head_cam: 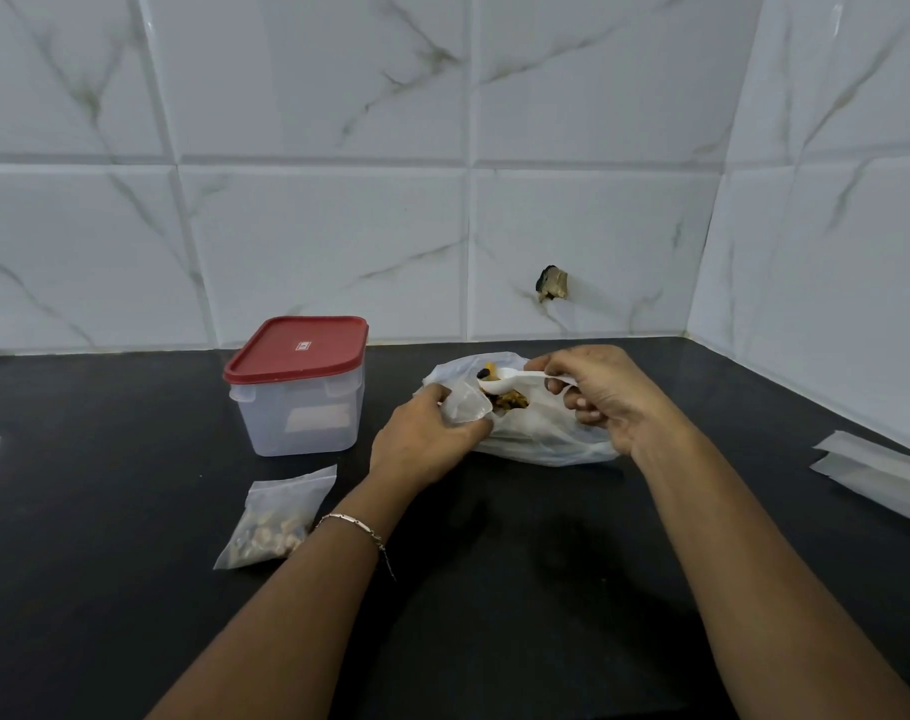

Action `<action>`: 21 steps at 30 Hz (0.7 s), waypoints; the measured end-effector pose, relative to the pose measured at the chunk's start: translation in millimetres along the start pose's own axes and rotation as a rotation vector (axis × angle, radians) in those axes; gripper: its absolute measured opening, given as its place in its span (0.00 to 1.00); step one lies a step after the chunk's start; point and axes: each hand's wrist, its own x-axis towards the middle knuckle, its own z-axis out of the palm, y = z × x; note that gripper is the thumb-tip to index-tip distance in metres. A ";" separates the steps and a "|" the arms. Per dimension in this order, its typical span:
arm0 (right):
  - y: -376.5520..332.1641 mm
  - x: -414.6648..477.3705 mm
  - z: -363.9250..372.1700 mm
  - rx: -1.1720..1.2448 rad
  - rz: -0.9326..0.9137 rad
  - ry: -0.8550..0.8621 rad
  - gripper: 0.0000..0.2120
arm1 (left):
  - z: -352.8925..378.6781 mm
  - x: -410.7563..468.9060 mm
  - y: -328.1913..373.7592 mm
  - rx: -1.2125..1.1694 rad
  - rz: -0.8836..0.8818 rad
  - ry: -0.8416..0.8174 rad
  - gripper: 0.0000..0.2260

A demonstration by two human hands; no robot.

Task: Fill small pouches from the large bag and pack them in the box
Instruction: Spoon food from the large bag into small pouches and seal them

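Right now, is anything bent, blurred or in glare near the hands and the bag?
Head view: wide-angle bending curves the tile joints and stretches the flat pouches at the right edge; soft, even light, faint arm shadows on the dark counter, no strong glare; left hand with its small pouch, right hand with the spoon, and large bag are fairly sharp.

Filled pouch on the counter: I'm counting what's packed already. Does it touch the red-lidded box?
Apart. The head view shows a strip of bare dark counter between the filled pouch and the box; the pouch lies in front of it.
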 end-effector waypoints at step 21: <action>-2.9 -16.9 23.8 -0.477 -0.816 0.026 0.10 | -1.3 3.2 4.8 -0.421 0.034 0.084 0.22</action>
